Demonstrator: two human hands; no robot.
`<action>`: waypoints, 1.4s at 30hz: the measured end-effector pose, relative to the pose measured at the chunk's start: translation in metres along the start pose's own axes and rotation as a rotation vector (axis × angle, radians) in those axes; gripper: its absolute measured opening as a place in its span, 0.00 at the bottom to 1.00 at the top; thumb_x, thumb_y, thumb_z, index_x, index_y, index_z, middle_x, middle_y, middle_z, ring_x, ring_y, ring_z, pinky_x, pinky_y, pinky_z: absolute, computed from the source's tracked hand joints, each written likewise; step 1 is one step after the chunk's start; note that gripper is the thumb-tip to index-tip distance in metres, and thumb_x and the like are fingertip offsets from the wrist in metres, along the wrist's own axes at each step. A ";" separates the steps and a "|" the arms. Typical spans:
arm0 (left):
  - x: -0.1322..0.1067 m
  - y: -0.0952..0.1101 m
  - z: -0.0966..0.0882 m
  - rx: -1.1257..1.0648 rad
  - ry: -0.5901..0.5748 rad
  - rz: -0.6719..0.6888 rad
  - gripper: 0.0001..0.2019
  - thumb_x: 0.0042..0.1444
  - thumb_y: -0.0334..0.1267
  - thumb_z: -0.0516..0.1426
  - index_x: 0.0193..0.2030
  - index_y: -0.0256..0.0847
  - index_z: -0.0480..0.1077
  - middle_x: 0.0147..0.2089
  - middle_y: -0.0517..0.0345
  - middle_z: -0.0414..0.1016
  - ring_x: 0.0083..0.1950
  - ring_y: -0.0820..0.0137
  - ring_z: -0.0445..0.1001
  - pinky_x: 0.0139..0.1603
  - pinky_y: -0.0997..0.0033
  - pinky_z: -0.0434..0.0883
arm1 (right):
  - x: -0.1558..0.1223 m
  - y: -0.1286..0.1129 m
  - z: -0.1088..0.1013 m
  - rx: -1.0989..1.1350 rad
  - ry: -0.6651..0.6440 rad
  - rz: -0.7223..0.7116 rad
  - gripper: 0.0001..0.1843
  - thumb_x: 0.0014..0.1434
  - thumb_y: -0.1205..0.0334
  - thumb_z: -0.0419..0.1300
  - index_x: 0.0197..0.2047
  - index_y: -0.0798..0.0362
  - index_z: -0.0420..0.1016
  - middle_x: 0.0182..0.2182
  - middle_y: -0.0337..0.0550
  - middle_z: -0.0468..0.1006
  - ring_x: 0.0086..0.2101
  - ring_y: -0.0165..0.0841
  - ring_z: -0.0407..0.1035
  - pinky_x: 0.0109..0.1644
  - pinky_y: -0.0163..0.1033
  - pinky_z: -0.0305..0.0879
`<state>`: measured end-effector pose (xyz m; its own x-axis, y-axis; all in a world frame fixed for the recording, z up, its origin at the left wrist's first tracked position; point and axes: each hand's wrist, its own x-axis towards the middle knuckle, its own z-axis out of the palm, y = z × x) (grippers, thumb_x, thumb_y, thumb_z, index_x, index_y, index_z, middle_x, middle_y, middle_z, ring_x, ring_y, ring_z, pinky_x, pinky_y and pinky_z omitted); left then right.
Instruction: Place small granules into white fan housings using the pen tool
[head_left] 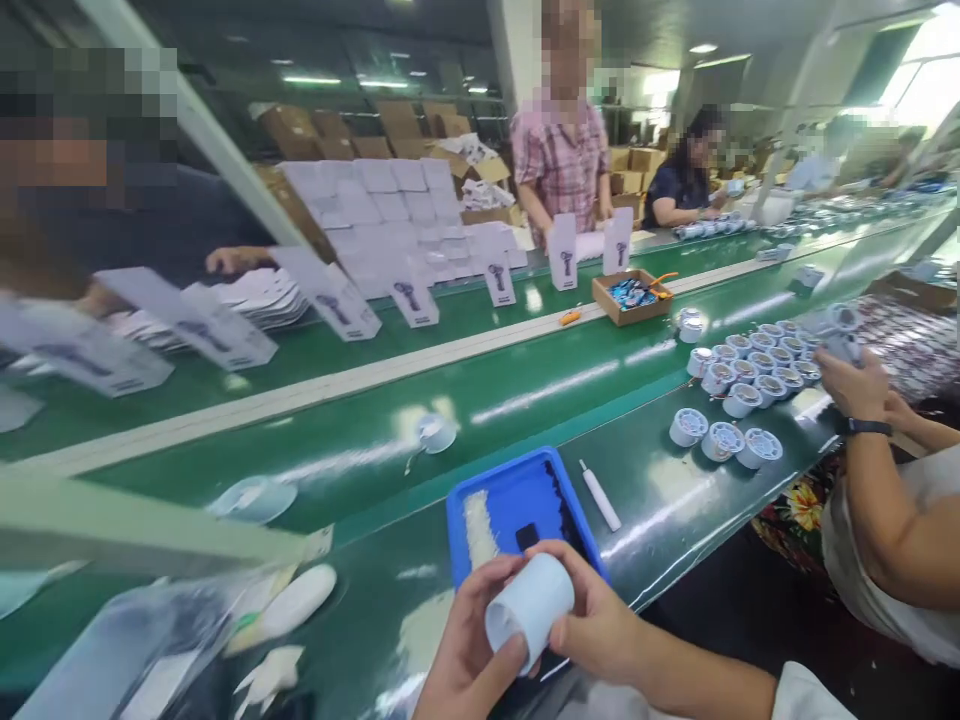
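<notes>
Between my two hands is a pale blue plastic cylinder (541, 598), tilted so that one round end faces down to the left. My left hand (480, 625) wraps its left side, thumb at the lower rim. Around its right side curl the fingers and thumb of my right hand (592, 620). Just beyond them lies a blue tray (504, 482). Small white parts (478, 530) fill a strip at the tray's left, dark bits line its right, and a black square piece (527, 537) sits between. A white pen-like tool (600, 495) rests right of the tray.
Several round white units (757, 360) stand at right, near a co-worker's hand (855, 385). A single unit (436, 432) sits on the green conveyor belt (525, 385). White cartons (412, 298) line the far side, beside a cardboard box (634, 297). Plastic bags (142, 640) lie at lower left.
</notes>
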<state>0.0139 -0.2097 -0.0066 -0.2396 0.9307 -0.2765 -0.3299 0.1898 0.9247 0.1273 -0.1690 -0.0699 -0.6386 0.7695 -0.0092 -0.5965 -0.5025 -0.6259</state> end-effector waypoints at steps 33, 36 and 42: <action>0.024 -0.002 -0.017 1.019 -0.135 0.806 0.21 0.56 0.24 0.51 0.56 0.42 0.65 0.52 0.49 0.75 0.57 0.61 0.70 0.59 0.53 0.71 | -0.011 -0.088 0.033 -0.570 0.211 -0.227 0.13 0.63 0.48 0.57 0.47 0.44 0.70 0.32 0.37 0.76 0.30 0.30 0.70 0.48 0.50 0.74; 0.026 -0.007 -0.012 1.041 -0.137 0.869 0.22 0.56 0.23 0.50 0.56 0.42 0.64 0.50 0.50 0.75 0.55 0.62 0.70 0.57 0.55 0.71 | -0.012 -0.093 0.041 -0.577 0.094 -0.207 0.21 0.59 0.40 0.58 0.48 0.44 0.71 0.42 0.45 0.76 0.46 0.37 0.73 0.52 0.52 0.72; 0.028 -0.011 -0.014 1.093 -0.045 0.895 0.19 0.57 0.23 0.50 0.54 0.42 0.63 0.50 0.50 0.74 0.53 0.63 0.70 0.55 0.58 0.70 | -0.007 -0.097 0.038 -0.282 -0.136 -0.240 0.24 0.64 0.36 0.45 0.40 0.44 0.72 0.21 0.34 0.69 0.18 0.26 0.66 0.20 0.32 0.66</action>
<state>-0.0021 -0.1898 -0.0286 0.0481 0.8691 0.4924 0.7847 -0.3379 0.5197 0.1713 -0.1409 0.0201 -0.5671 0.7831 0.2553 -0.5919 -0.1719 -0.7874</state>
